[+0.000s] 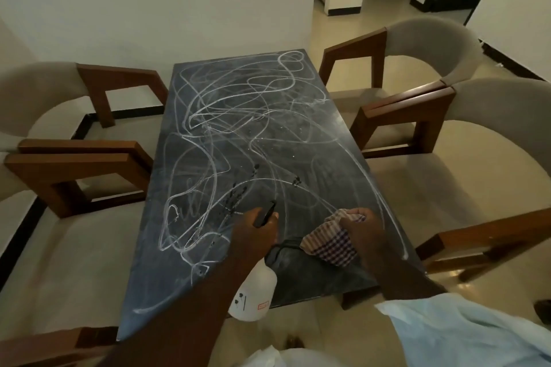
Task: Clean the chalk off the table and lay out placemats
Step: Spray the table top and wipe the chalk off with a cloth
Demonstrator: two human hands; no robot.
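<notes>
Wetting stage — the left hand (262, 225) clamps the spray bottle (256, 289) over the chalked table (253, 128), right hand (362, 228) bunching the checked cloth (331, 244) (wiping likely next).

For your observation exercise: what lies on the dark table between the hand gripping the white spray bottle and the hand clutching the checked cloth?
In the head view, only chalk-smeared dark tabletop.
</notes>
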